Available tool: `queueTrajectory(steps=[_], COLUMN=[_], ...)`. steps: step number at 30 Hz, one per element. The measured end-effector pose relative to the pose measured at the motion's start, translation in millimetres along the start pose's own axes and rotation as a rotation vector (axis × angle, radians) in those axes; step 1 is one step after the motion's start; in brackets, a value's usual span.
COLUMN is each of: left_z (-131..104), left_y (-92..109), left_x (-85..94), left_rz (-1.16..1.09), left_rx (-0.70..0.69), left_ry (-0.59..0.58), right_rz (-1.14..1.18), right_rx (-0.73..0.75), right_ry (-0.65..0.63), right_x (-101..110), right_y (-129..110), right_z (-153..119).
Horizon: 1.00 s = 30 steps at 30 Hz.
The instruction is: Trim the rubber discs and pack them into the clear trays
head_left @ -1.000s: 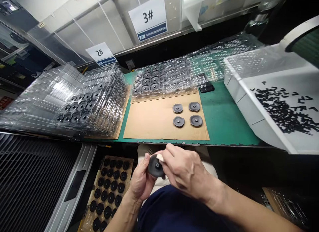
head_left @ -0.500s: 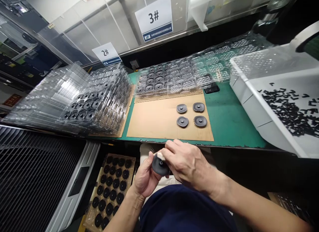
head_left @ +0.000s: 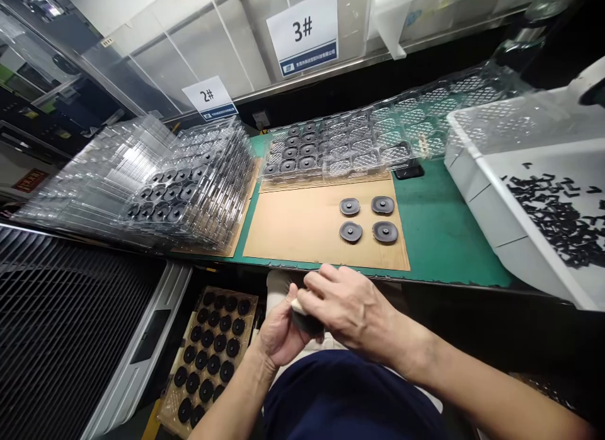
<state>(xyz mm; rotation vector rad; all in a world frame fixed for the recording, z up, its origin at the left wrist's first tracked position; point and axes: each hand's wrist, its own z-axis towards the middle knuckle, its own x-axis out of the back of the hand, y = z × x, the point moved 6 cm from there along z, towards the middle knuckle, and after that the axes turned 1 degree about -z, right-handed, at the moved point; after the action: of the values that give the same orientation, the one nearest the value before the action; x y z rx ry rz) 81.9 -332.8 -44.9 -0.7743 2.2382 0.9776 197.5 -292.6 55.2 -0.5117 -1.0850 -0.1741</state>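
Observation:
Just in front of the table edge, my left hand is closed on a round black plastic disc. My right hand is closed over the same disc, pressing a small whitish piece to its upper rim. What that piece is, I cannot make out. The disc is tilted, and my right fingers cover part of it. Beyond my hands, several similar discs with a raised centre, such as this disc, lie on a brown cardboard sheet.
Stacked clear trays with black discs stand at left. More clear trays lie at the back, near a dark phone. At right is a white bin of small black pieces. Below left sits a disc-filled tray.
The disc in my hands has tilted, showing less of its face, and the whitish piece has shifted slightly left along its rim. The camera view has shifted a little.

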Motion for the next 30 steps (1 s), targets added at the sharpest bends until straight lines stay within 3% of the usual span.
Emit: queueTrajectory(steps=[4, 6, 14, 19, 21, 25, 30], left_z=[-7, -9, 6, 9, 7, 2, -5], left_y=[26, 29, -3, -8, -1, 25, 36], left_x=[2.7, 5.4, 19.0, 15.5, 12.1, 7.7, 6.3], left_rz=[0.003, 0.051, 0.106, 0.022, -0.036, -0.071, 0.062], left_rx=[-0.345, -0.382, 0.034, 0.107, 0.039, -0.255, -0.455], left_ry=[0.101, 0.125, -0.003, -0.122, -0.113, -0.046, 0.015], right_rz=[0.077, 0.111, -0.009, -0.019, -0.001, 0.114, 0.241], right_rx=[-0.296, -0.332, -0.209, 0.054, -0.012, -0.313, -0.345], right_ry=[0.046, 0.041, -0.07, -0.09, -0.07, 0.075, 0.05], right_x=[-14, -21, -16, -7, -6, -7, -20], right_y=[9, 8, 10, -5, -2, 13, 6], right_z=[-13, -20, -8, 7, 8, 0, -7])
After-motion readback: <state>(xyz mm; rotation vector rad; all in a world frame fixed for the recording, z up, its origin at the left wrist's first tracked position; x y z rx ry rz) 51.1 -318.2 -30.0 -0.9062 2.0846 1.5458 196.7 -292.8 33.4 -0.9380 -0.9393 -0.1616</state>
